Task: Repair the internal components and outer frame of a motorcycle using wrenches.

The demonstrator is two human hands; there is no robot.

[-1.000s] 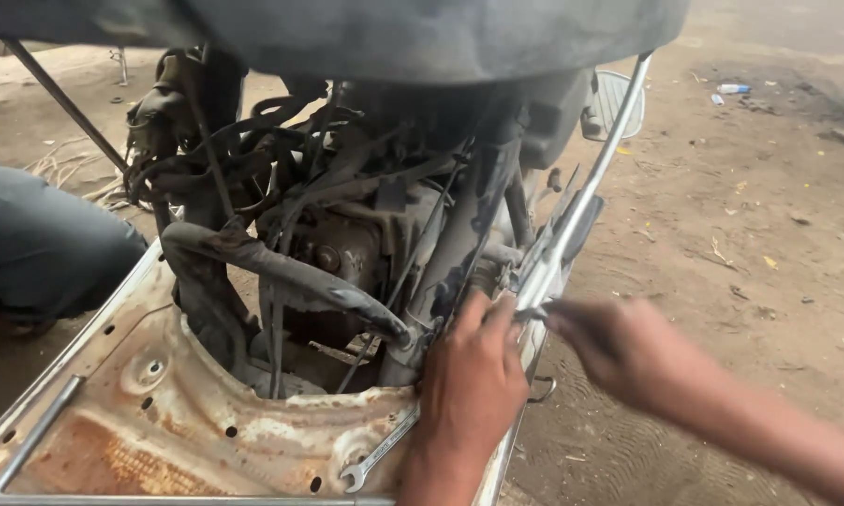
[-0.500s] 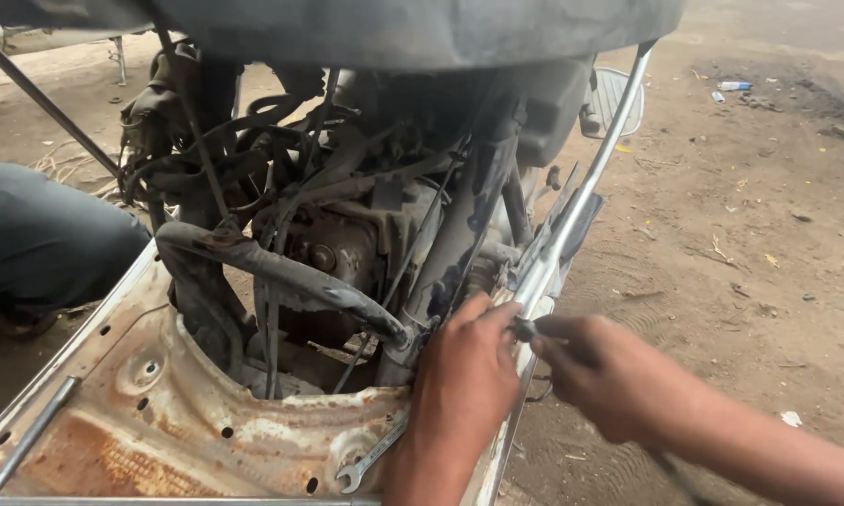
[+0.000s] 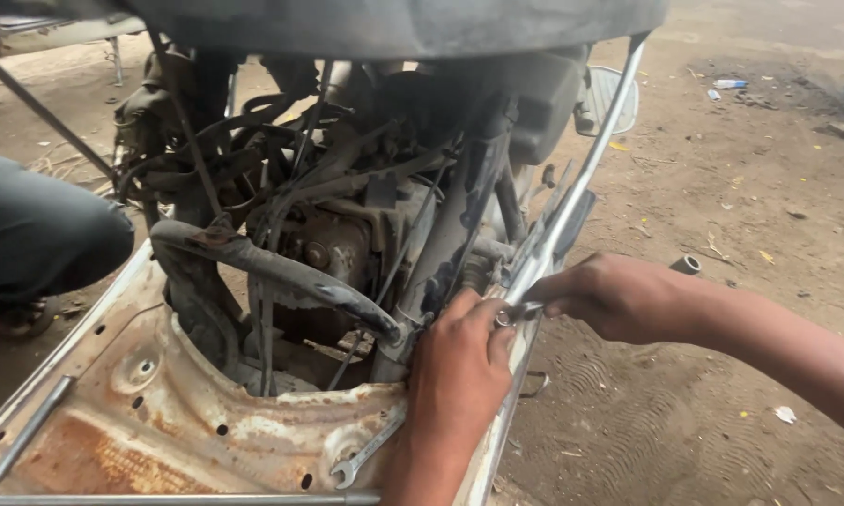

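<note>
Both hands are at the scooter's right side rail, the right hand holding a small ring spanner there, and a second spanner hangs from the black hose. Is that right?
Not quite. The head view shows the second spanner lying flat on the rusty floor panel, beside the left hand, not hanging from the black hose. The rest holds: both hands are at the side rail, the right hand holding a small ring spanner.

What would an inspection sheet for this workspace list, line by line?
Surface: rusty scooter floor panel, paint flaking, on bare dirt ground.
Job's things: small ring spanner at the silver side rail; engine exposed.
Clutter: loose spanner on the panel; socket and litter on the dirt.
Grippers: left hand pressed against the frame by the rail; right hand gripping the ring spanner.
Cables: tangled black hoses and wires over the engine.
Surroundings: another person's knee at left.
</note>
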